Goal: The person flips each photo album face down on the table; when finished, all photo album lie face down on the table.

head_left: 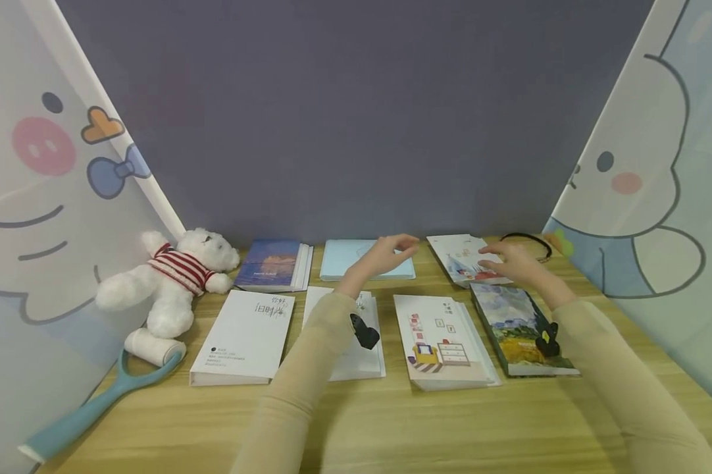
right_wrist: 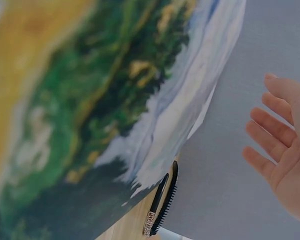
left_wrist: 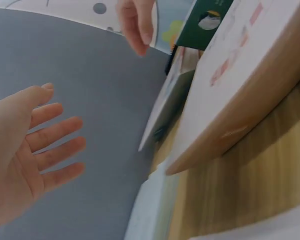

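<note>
My left hand [head_left: 385,255] hovers over the light blue album [head_left: 337,262] at the back middle, its fingers spread and loosely bent in the left wrist view, holding nothing. Farther right, my right hand [head_left: 512,261] overlaps the edge of a white album [head_left: 458,253] with a small tent drawing. Its fingers [right_wrist: 270,127] are parted and the palm holds nothing. Below the right wrist lies an album with a landscape painting cover [head_left: 507,316]. A white album with drawn furniture [head_left: 445,322] lies between the forearms. The left sleeve partly hides another white album [head_left: 362,362].
At the left are a white album with grey lettering [head_left: 243,336], a blue album [head_left: 267,266], a white plush bear [head_left: 181,276] in a striped shirt and a lint roller [head_left: 119,388]. A black headband [head_left: 539,240] lies at the back right. A grey panel [head_left: 356,131] rises behind.
</note>
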`<state>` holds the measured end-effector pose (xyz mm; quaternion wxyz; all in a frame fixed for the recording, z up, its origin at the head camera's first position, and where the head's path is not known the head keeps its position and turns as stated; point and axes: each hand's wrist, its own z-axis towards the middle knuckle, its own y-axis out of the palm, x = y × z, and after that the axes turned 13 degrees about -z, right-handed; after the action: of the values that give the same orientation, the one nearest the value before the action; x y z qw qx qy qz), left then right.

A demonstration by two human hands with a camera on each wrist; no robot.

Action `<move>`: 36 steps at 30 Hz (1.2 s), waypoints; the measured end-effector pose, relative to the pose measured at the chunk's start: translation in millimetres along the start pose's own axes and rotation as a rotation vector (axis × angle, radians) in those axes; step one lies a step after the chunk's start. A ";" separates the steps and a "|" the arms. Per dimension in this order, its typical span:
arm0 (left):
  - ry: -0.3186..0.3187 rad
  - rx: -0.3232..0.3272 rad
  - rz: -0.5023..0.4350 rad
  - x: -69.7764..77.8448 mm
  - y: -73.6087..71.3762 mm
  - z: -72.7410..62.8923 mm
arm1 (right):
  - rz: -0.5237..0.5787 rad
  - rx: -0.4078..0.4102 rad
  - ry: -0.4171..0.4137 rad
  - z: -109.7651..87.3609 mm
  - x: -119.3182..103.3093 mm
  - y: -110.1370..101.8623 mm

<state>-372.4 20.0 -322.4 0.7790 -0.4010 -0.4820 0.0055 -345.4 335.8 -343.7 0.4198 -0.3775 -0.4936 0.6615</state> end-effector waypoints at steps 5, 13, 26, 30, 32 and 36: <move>-0.037 -0.047 -0.045 -10.5 19.9 12.1 | -0.005 -0.027 -0.008 6.6 1.2 9.2; -0.092 -0.107 -0.109 -19.2 50.4 26.8 | 0.056 -0.177 0.000 6.8 -7.5 19.5; -0.091 -0.126 -0.125 -32.5 65.8 26.8 | -0.015 -0.332 -0.022 5.9 -13.2 20.9; -0.125 -0.165 -0.120 -39.0 73.0 27.4 | -0.024 -0.302 -0.034 7.7 -16.8 22.8; -0.127 -0.183 -0.113 -40.8 76.1 28.1 | -0.020 -0.286 -0.029 9.6 -18.4 24.1; -0.125 -0.209 -0.089 -39.8 78.6 28.7 | 0.009 -0.257 0.011 14.0 -19.7 27.5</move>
<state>-385.7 75.4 -395.5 0.7010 -0.4568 -0.5449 -0.0544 -356.0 308.3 -365.5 0.3677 -0.4339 -0.5705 0.5924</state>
